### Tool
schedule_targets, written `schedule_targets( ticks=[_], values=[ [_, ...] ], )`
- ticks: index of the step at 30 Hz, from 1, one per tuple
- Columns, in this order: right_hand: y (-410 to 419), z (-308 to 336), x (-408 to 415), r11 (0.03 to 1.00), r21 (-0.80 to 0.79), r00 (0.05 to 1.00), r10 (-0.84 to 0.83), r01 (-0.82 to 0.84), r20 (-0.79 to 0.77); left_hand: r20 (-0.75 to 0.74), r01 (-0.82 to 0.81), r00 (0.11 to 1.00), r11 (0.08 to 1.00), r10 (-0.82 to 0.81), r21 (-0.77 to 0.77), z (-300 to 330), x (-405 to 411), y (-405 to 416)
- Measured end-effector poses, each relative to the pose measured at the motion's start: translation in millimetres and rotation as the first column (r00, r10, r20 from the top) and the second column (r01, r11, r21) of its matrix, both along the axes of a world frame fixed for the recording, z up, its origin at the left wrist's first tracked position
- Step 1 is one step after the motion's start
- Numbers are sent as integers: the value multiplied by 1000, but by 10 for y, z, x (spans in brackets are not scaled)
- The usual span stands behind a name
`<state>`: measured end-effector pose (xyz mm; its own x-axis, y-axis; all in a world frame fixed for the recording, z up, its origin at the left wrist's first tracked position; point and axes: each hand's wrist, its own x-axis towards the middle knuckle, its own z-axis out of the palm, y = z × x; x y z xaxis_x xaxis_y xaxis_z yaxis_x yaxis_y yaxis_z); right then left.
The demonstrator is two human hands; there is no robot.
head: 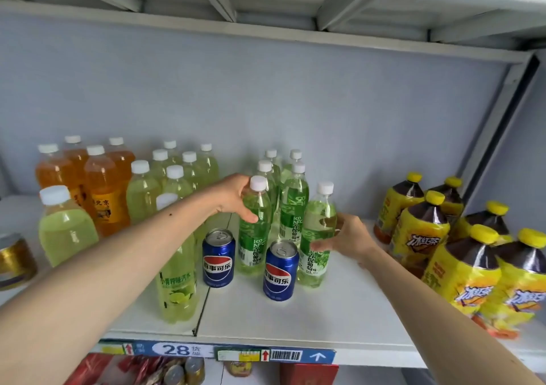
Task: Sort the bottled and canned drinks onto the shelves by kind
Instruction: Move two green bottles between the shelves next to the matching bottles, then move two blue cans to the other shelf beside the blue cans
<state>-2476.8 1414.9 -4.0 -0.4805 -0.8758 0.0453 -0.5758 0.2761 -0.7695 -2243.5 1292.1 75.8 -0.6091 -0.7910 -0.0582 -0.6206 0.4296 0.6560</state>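
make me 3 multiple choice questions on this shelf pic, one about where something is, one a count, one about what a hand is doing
1. Where do the yellow-capped iced tea bottles stand on the shelf?
A. far left
B. right side
C. centre front

2. How many blue cola cans stand at the front?
A. one
B. two
C. four

3. What is the left hand doing?
A. gripping a green grape-drink bottle
B. resting flat on the shelf
C. holding a can

Answers: 1 B, they cluster by the right upright. 2 B, one sits on each side of the held bottle. 3 A, thumb and fingers wrap the bottle below its white cap, while the right hand holds another green bottle.
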Motion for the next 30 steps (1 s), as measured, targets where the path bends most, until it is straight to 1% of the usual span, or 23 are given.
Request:
schedule_targets(
  ticks=[6, 13, 17, 21, 24, 26, 28, 30],
  values=[
    [-134, -5, -45, 997, -40, 996, 72, -70, 49, 27, -15, 1000, 999, 14, 28, -2, -53, -22],
    [-302, -30, -36, 993, -51, 991, 110, -107, 70, 79, -22, 997, 999, 19, 36, 32, -95, -44],
    [-338, -72, -34, 989, -64, 983, 139, -132, 118, 57, -40, 998, 998, 38, 39, -28, -53, -75],
    [-299, -109, -26, 987, -80, 978, 149, -138, 146, 0, -61, 998, 997, 61, 39, -105, -36, -48],
    [-236, -157, -29, 988, -95, 974, 141, -125, 179, -37, -103, 994, 994, 104, 41, -172, -14, -11],
    [-167, -172, -23, 987, -126, 970, 129, -104, 204, -23, -134, 991, 990, 135, 44, -224, 9, 29],
    [-80, -197, 20, 987, -156, 976, 81, -50, 201, 38, -167, 985, 985, 166, 41, -291, 41, 88],
    [32, -230, 115, 980, -198, 981, 5, 34, 194, 129, -186, 975, 982, 180, 33, -376, 64, 132]
  ],
)
